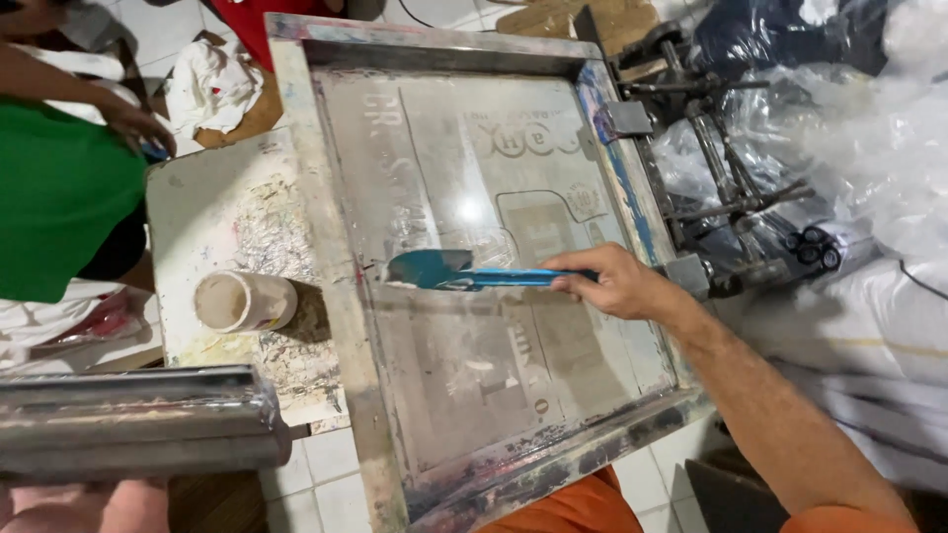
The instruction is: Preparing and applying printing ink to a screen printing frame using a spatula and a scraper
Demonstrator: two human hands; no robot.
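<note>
My right hand (pixel 617 284) grips the handle of a blue spatula (pixel 449 270). Its blade lies flat on the mesh of a large printing screen in a worn metal frame (pixel 341 286), near the frame's left side, with pale paste on the tip. Close to the camera at the lower left, my left hand (pixel 74 505) holds a long metal squeegee bar (pixel 138 422) from underneath; only part of that hand shows.
An open jar of pale paste (pixel 243 301) stands on a stained board (pixel 212 212) left of the frame. A person in green (pixel 59 188) stands at the left, one hand (pixel 138 123) at the board's corner. Press arms (pixel 721 188) and plastic-wrapped bundles (pixel 869 148) fill the right.
</note>
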